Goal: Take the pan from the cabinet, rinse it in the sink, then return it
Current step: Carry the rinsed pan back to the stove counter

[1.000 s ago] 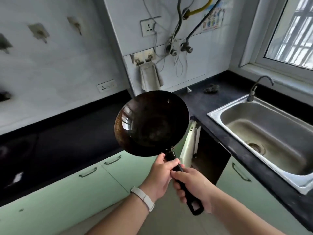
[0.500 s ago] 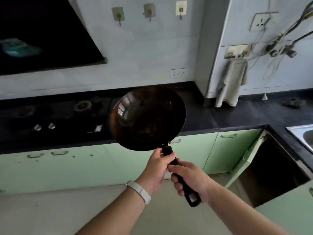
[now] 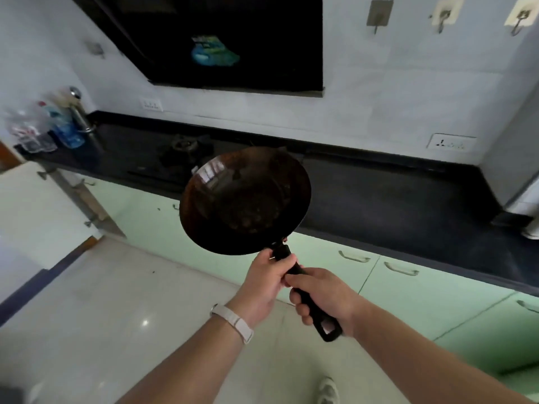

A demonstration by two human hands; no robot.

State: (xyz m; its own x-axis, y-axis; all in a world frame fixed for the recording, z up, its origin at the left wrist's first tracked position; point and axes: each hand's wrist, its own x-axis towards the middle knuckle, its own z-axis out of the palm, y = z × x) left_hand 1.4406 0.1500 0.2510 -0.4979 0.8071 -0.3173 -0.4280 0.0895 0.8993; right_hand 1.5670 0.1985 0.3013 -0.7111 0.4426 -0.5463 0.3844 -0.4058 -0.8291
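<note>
A dark round pan [image 3: 245, 199] with a black handle is held up in mid-air in front of the black counter, its inside tilted toward me. My left hand [image 3: 264, 284], with a white band on the wrist, grips the handle just below the bowl. My right hand [image 3: 323, 295] grips the handle lower down, and the handle's looped end sticks out beneath it. The sink and the open cabinet are out of view.
A black countertop [image 3: 379, 199] runs across with a gas burner [image 3: 183, 147] set in it. Pale green cabinet doors [image 3: 423, 290] are shut below. Bottles and a metal flask [image 3: 58, 123] stand at the far left. A dark range hood [image 3: 233, 39] hangs above. Pale tiled floor [image 3: 102, 316] lies below.
The view has swung left: the sink, then the open cabinet and hanging towel, left the frame, and the stove, hood and bottles came in. Both hands keep the same grip on the pan.
</note>
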